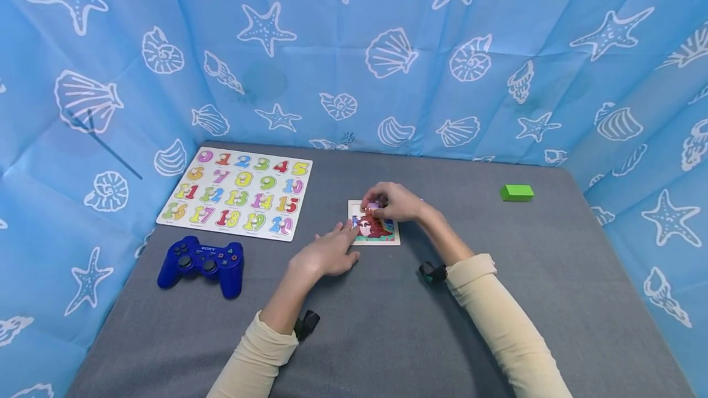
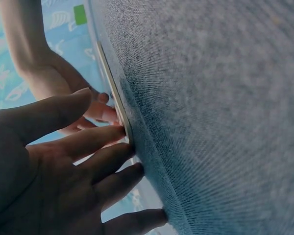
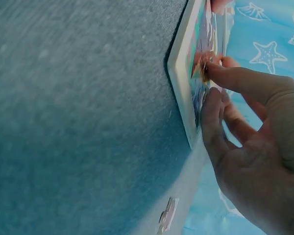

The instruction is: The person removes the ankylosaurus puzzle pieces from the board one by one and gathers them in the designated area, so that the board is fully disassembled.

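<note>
A small jigsaw puzzle [image 1: 381, 242] in a pale frame lies flat mid-table, its picture red-brown, purple and teal; a light gap shows in its upper left. My left hand [image 1: 330, 250] has its fingers spread, fingertips touching the puzzle's left edge. In the left wrist view those fingers [image 2: 112, 188] reach down to the frame and the cloth. Over the puzzle's upper part, my right hand [image 1: 395, 201] pinches a small puzzle piece [image 1: 369, 209] between thumb and fingers. Close up in the right wrist view, the fingertips sit right at the puzzle's surface [image 3: 198, 73] and partly hide the piece.
A number board [image 1: 238, 195] lies at the back left, with a blue game controller [image 1: 204, 263] in front of it. A green block [image 1: 517, 193] stands at the back right. Another loose puzzle piece [image 3: 168, 215] lies beyond the frame. A shell-print curtain [image 1: 387, 103] surrounds the table.
</note>
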`<state>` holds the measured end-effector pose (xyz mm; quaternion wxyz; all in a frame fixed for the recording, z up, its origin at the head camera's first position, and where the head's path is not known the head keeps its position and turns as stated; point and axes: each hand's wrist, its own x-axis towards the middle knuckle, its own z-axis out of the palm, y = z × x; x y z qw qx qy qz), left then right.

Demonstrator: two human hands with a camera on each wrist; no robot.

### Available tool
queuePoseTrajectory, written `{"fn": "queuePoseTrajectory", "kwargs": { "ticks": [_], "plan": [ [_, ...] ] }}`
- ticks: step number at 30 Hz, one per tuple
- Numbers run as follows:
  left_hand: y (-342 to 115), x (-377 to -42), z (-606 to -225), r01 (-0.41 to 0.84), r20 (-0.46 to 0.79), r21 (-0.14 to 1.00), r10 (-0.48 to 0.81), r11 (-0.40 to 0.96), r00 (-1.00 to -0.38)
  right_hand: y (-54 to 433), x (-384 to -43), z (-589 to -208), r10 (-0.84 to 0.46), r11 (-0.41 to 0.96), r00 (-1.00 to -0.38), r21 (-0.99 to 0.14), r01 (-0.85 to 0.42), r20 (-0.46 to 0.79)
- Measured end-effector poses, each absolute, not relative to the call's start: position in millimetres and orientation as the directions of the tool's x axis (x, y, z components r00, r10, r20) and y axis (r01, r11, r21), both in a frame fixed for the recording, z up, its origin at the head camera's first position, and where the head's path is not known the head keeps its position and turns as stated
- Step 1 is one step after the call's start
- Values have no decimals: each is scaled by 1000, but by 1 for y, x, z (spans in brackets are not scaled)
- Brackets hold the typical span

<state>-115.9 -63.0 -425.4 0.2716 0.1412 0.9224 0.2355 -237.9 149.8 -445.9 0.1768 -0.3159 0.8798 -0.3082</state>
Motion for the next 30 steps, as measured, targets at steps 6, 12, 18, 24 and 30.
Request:
{"fn": "queuePoseTrajectory", "kwargs": {
  "ticks": [6,12,18,24,30],
  "plan": [
    [-63,-115,-425,126,-437,521,390,845,-810,155,-234,-446,-659,587,-745,-689,-425,-102],
    [-63,-115,-425,117,-443,521,385,846,-810,158,-234,-449,-635,537,-767,-767,-352,-93],
    [-63,-115,-426,121,-437,520,385,845,-813,166,-234,-452,-630,481,-776,-805,-348,-41],
    [-63,-114,-425,114,-443,522,382,845,-811,183,-228,-447,-592,463,-805,-833,-302,-37],
    [-64,-114,-425,116,-436,524,383,844,-814,207,-225,-444,-530,453,-846,-863,-222,-61]
  ]
}}
